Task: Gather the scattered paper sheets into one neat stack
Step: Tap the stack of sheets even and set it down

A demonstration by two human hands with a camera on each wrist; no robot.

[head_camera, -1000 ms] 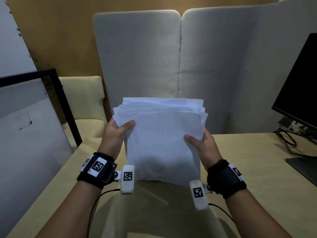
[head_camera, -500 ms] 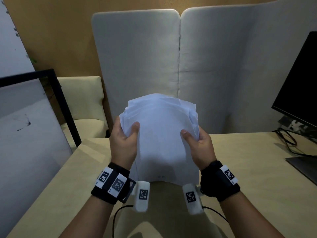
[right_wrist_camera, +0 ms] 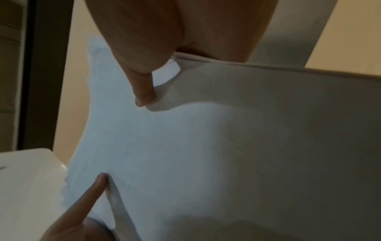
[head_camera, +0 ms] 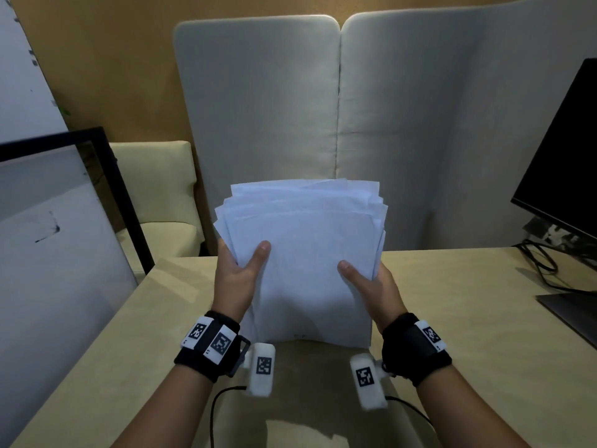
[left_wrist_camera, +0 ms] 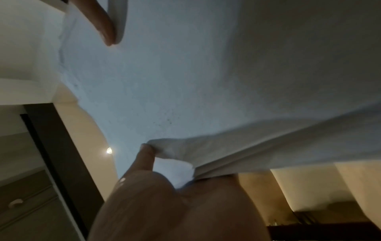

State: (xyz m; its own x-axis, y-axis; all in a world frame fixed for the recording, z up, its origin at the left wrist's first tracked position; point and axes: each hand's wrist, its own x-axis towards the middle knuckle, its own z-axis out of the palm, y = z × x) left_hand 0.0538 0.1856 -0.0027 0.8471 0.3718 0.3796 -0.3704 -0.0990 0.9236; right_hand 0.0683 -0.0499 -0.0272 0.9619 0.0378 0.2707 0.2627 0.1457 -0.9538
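Note:
A stack of white paper sheets [head_camera: 303, 263] stands upright over the beige table [head_camera: 484, 334]; whether its bottom edge touches the table I cannot tell. The top edges are fanned and uneven. My left hand [head_camera: 240, 276] grips the stack's left edge, thumb across the front and fingers hidden behind. My right hand [head_camera: 371, 286] grips the right edge the same way. In the left wrist view the paper sheets [left_wrist_camera: 206, 81] fill the frame with my left thumb [left_wrist_camera: 146, 156] pressed on them. The right wrist view shows my right thumb [right_wrist_camera: 144, 91] on the paper sheets [right_wrist_camera: 185, 154].
A black monitor [head_camera: 562, 163] with its base [head_camera: 578, 315] and cables [head_camera: 542, 263] stands at the right. A black-framed panel [head_camera: 48, 253] leans at the table's left. Grey padded dividers [head_camera: 323, 124] rise behind the table, with a cream chair [head_camera: 155, 189] beside them.
Half a second ago my hands were squeezed closer together, bowing the stack and holding it higher. Now they have spread apart, the sheets are flat again and the stack sits lower.

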